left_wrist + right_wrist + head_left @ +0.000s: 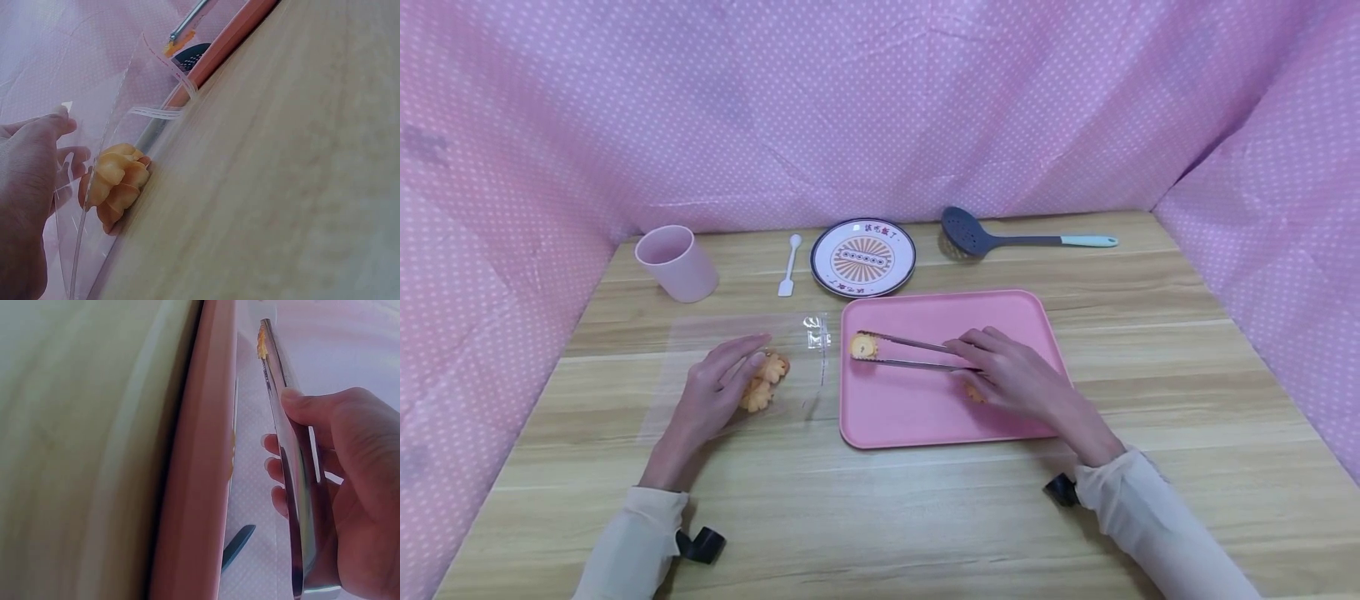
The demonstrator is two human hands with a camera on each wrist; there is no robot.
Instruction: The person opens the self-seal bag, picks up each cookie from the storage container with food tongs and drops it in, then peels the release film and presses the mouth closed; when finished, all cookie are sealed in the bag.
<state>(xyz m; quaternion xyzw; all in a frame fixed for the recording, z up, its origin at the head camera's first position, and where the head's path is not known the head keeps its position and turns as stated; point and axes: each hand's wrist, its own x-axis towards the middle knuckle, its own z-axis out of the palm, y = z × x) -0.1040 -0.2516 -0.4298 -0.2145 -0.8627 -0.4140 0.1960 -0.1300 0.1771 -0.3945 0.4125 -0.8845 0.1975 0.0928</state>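
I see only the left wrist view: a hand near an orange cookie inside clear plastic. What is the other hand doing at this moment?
Observer: The right hand grips metal tongs, and their tips pinch a second cookie over the pink tray.
Operator: Is the clear bag on the tray as well?
Observer: No. The clear bag lies on the wooden table, left of the tray, with its opening toward the tray.
Operator: Does my left hand hold the bag?
Observer: The left hand rests on the bag with relaxed fingers, beside the cookie in the bag.
Operator: Are other cookies left on the tray?
Observer: One orange bit shows under the right hand; the rest is hidden.
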